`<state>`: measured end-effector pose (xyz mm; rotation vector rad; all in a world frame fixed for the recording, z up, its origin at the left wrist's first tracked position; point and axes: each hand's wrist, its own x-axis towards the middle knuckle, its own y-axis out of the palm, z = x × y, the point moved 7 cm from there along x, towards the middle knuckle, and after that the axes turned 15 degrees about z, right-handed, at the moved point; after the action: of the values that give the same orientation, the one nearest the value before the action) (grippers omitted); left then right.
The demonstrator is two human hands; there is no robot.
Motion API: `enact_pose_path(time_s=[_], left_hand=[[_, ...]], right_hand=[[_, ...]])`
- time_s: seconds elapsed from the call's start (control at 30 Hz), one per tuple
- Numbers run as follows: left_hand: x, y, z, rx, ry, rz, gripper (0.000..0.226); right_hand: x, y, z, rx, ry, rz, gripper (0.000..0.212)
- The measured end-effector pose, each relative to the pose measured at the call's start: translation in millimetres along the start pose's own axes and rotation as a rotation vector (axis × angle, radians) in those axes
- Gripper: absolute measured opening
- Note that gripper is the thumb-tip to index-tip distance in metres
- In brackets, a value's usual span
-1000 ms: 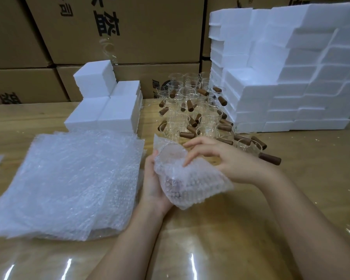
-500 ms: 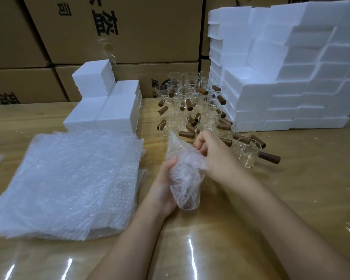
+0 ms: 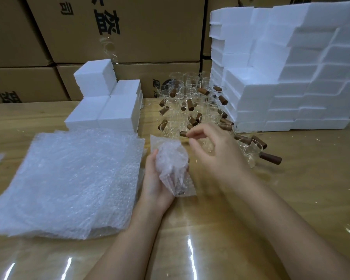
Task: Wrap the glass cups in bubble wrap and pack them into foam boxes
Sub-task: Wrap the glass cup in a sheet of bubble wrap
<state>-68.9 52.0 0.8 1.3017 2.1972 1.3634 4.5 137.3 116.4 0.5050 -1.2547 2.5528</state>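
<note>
Right hand (image 3: 216, 156) has let go of the top of the wrapped cup (image 3: 171, 164) and now floats at 1 o'clock from it. Its fingers (image 3: 200, 130) are loosely spread and hold nothing, though they look a bit blurry. The left hand (image 3: 157, 188) holds the wrapped cup with its fingers curled round it, just above the counter (image 3: 291, 188), near the middle of the view.

This one cup looks all wrapped. The bubble wrap is bunched tight round it, and a loose corner sticks up at 11 o'clock. Something dark shows through the wrap low down, maybe the handle. The cup is not in a box yet.

Lots is left to do. Many bare glass cups (image 3: 190, 91) with brown handles stand at 12 o'clock. A pile of bubble wrap sheets (image 3: 69, 178) lies at 9 o'clock. A few foam boxes (image 3: 113, 110) sit at 11 o'clock, and a big wall of them (image 3: 291, 81) is at 2 o'clock. I cannot tell if any are full.
</note>
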Motion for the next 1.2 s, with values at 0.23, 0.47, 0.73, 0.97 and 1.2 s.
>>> enact_pose_path(time_s=[0.23, 0.47, 0.73, 0.97, 1.2], left_hand=[[-0.4, -11.6, 3.0, 0.014, -0.032, -0.066, 0.052], [-2.1, -8.7, 5.1, 0.111, -0.055, -0.024, 0.052], [-0.1, -4.0, 9.7, 0.205, -0.106, 0.034, 0.051], [2.0, -5.9, 5.5, 0.154, -0.059, -0.023, 0.056], [0.6, -5.1, 0.9, 0.189, -0.029, -0.071, 0.062]], right_hand=[[-5.7, 36.3, 19.7, -0.307, -0.203, 0.29, 0.046], [-6.3, 56.6, 11.8, -0.501, -0.118, 0.453, 0.082], [-5.0, 54.0, 9.9, -0.479, -0.081, 0.438, 0.083], [-1.5, 37.4, -0.5, -0.304, -0.02, 0.312, 0.056], [0.6, 32.0, -1.4, -0.301, 0.023, 0.278, 0.012]])
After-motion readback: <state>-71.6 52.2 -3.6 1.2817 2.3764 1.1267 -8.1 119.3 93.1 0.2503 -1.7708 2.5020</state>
